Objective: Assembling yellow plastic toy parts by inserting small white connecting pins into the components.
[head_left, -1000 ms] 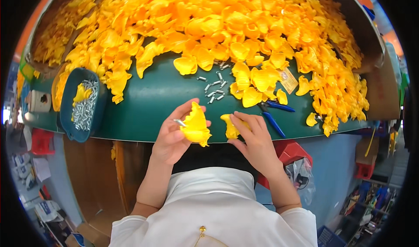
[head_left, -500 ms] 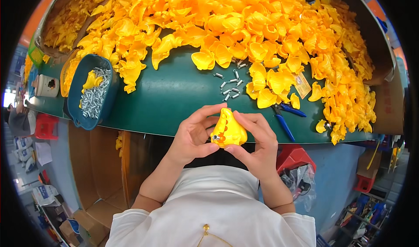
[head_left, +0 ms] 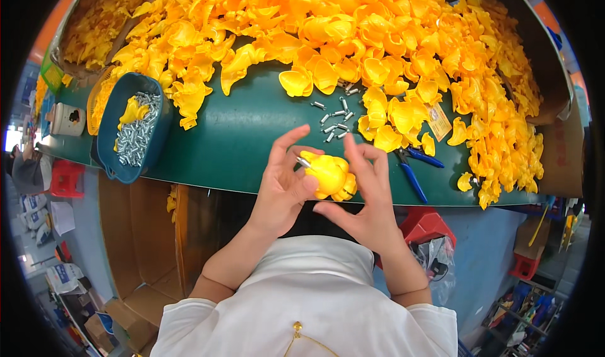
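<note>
Between my hands, over the table's front edge, is a rounded yellow plastic figure [head_left: 332,175]. A small silver metal cylinder [head_left: 303,162] sticks out at its left side. My left hand [head_left: 280,184] grips the figure, thumb on its near left side. My right hand [head_left: 370,199] is beside it on the right, thumb and fingers spread apart; whether a finger touches the figure is hard to tell. Beyond my hands lie several loose metal cylinders [head_left: 338,113], next to a big heap of yellow plastic shell pieces [head_left: 334,26].
A blue bin [head_left: 165,127] of metal cylinders, with a yellow piece on top, stands at the left of the green table [head_left: 236,133]. Blue-handled cutters [head_left: 413,182] lie at the right, near a small card [head_left: 438,122]. Cardboard boxes [head_left: 563,149] flank the heap; a red stool [head_left: 423,226] is below.
The yellow figure has been turned over, so the cylinder now points to the upper left. My right hand has loosened and its fingers have spread; my left hand keeps hold.
</note>
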Demonstrator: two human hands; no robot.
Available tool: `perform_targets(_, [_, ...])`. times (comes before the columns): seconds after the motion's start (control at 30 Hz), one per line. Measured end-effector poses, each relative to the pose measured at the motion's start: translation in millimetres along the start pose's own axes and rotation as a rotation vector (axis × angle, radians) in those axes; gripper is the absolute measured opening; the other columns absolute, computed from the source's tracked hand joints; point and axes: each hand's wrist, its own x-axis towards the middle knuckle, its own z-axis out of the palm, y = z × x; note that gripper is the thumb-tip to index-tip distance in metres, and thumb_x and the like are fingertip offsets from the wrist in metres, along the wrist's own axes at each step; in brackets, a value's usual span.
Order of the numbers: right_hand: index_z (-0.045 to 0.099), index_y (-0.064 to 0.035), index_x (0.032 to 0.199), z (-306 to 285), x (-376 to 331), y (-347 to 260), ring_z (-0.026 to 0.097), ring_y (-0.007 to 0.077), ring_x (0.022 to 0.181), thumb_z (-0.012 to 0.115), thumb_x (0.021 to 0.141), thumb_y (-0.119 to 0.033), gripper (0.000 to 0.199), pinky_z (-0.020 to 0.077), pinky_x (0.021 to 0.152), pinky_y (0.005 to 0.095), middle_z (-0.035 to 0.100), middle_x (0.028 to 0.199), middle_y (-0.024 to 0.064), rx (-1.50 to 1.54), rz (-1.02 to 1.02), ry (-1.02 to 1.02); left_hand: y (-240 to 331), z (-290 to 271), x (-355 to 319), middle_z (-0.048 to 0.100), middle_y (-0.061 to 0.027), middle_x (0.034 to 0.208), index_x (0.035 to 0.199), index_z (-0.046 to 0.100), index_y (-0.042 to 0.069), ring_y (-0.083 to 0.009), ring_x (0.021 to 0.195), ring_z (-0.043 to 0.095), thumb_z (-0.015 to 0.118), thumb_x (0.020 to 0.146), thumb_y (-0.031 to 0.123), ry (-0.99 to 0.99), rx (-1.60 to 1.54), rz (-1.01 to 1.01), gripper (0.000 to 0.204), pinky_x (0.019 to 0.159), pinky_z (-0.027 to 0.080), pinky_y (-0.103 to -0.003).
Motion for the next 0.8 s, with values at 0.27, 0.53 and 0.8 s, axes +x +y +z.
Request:
perform_targets(0.27, [0.061, -0.0022, 0.112, 5.0, -5.7, 10.9, 0.06, 0.0203, 0.09, 0.083, 0.058, -0.008, 0.058, 0.0489, 0.076, 0.0275, 0.061, 0.098, 0.0112, -0.057, -0.201, 0.154, 1.6, -9.5, -3.0, 0.048, -0.0066, 0.115, 0.112, 0.053, 0.005, -0.0171, 0.107, 0.051, 0.065, 0.084, 0.015, -0.086, 0.047, 0.077, 0.032, 0.089, 0.046, -0.031])
perform_targets(0.53, [0.06, 0.0025, 0.104, 14.8, -1.6, 20.8, 0.059, 0.0215, 0.099, 0.077, 0.065, 0.003, 0.042, 0.0525, 0.086, 0.0312, 0.055, 0.103, 0.0115, 0.475, -0.064, 0.205, -3.0, -7.8, 0.9, 0.049, -0.01, 0.122, 0.113, 0.05, 0.006, -0.0211, 0.112, 0.051, 0.07, 0.08, 0.031, -0.039, 0.095, 0.103, 0.046, 0.094, 0.046, -0.036])
perform_targets(0.8, [0.053, -0.0001, 0.113, 36.0, 0.0, 41.0, 0.054, 0.0199, 0.107, 0.069, 0.074, 0.006, 0.043, 0.0447, 0.094, 0.0333, 0.051, 0.113, 0.0108, 0.999, 0.116, 0.097, -14.6, -25.1, 0.0, 0.053, -0.0082, 0.121, 0.115, 0.051, 0.011, -0.0299, 0.119, 0.047, 0.068, 0.08, 0.037, -0.01, -0.077, 0.138, 0.047, 0.098, 0.041, -0.044])
